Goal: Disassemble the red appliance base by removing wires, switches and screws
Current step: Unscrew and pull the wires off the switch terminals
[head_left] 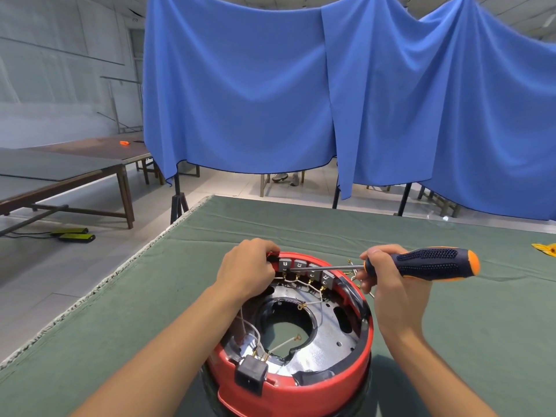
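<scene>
One red appliance base (301, 383) near table edge, open side up, on green cloth (451, 311). Four grey switches (307, 270) in a row along far inner rim, thin wires (304, 285) with brass terminals strung below them. Black socket (251, 375) on near rim, more loose wires beside it. Left hand (245, 270) curled over far-left rim, gripping base next to leftmost switch. Right hand (388, 276) wrapped round screwdriver (421, 264) near handle front, black-and-orange handle pointing right, shaft level, tip at leftmost switches. Small metal bits (353, 273) just beyond right rim. Yellow item (546, 249) at far right cloth edge. Blue drapes (301, 85) behind.
</scene>
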A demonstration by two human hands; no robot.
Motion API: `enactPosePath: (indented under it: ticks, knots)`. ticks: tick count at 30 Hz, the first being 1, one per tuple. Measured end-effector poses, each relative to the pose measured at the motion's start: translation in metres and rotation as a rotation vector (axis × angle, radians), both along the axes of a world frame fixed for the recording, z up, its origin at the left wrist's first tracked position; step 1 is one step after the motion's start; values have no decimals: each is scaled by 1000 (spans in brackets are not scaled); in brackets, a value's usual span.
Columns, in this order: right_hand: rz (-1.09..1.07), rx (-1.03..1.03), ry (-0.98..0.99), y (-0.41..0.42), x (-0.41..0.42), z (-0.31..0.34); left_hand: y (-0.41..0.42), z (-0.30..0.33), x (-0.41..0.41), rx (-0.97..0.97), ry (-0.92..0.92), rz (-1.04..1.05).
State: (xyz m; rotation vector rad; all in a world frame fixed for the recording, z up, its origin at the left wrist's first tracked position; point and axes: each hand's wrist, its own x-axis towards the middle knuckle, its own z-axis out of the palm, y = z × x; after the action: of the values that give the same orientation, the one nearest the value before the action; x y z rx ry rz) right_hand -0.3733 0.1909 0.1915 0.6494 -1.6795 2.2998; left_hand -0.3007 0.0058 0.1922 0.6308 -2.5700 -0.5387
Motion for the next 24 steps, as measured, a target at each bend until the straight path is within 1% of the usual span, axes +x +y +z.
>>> enactPosePath:
  ticks: [5,12,20,24]
  knots:
    - [-9,20,-3,2,0,2,1,0,0,-3,1,-2]
    - [33,109,89,0,6,9,2,0,0,-11,-4,-3]
    - [21,133,-4,-2,-4,14,2,-1,0,-7,-1,-25]
    - [-23,191,-7,-10,-17,28,1,0,1,-3,0,-33]
